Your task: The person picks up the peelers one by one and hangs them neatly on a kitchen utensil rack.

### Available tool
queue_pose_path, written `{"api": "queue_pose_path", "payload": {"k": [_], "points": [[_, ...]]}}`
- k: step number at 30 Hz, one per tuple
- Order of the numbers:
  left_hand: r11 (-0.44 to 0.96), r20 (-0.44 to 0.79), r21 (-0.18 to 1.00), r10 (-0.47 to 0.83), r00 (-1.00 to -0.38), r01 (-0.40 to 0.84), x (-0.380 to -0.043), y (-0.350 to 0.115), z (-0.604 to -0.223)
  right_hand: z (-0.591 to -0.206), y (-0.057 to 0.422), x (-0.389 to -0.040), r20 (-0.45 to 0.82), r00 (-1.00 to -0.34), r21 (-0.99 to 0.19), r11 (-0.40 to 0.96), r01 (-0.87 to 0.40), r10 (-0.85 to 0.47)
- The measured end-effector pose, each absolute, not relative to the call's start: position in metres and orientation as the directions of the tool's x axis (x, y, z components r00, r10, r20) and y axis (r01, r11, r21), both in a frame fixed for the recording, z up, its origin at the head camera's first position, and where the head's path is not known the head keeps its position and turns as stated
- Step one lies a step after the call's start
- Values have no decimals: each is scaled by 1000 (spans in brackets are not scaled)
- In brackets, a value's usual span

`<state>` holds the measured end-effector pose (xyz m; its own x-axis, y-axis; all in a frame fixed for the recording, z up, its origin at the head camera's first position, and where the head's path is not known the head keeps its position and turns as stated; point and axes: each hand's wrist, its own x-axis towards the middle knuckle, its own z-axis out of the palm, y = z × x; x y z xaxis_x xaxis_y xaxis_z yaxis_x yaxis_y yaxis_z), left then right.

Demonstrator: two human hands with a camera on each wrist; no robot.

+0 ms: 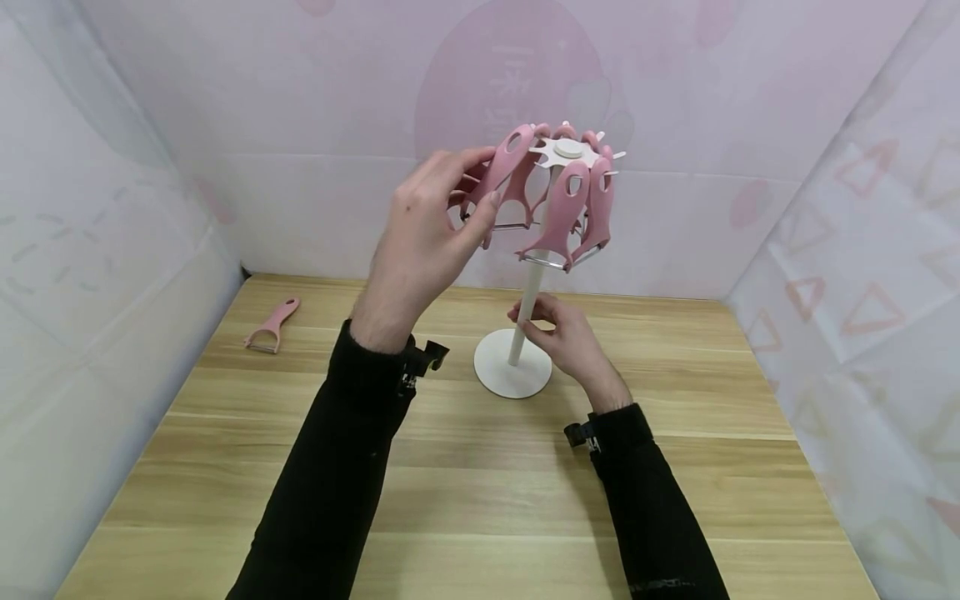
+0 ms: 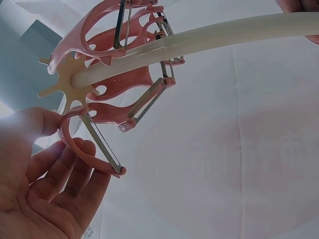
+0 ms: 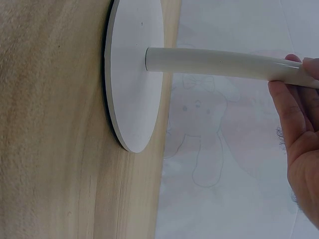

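Observation:
A white stand (image 1: pixel 530 287) with a round base rises from the table, topped by a white star-shaped rack (image 1: pixel 567 152). Several pink peelers (image 1: pixel 564 212) hang from its prongs, blades downward. My left hand (image 1: pixel 427 225) pinches another pink peeler (image 1: pixel 497 167) between thumb and fingers at the rack's left side. In the left wrist view that peeler (image 2: pixel 82 152) is close to the rack's prongs; whether its hole is over a prong I cannot tell. Lower down, my right hand (image 1: pixel 566 337) holds the pole (image 3: pixel 214 62) between thumb and fingers, a little above the base (image 3: pixel 134 99).
One more pink peeler (image 1: pixel 273 326) lies on the wooden table (image 1: pixel 465 500) at the far left. Pale patterned cloth walls (image 1: pixel 322 108) stand at the back and on both sides, with the back wall close behind the stand.

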<state>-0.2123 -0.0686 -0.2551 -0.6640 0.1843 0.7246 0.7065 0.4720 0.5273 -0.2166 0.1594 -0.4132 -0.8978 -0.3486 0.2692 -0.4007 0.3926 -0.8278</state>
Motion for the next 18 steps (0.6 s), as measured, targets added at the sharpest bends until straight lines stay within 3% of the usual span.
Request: {"api": "queue_pose_path", "payload": {"k": [18], "points": [[405,683,591,208,-700,697,-222,-62,-266,-414,160,-217,262,-901,-824,406,-395,-346]]}}
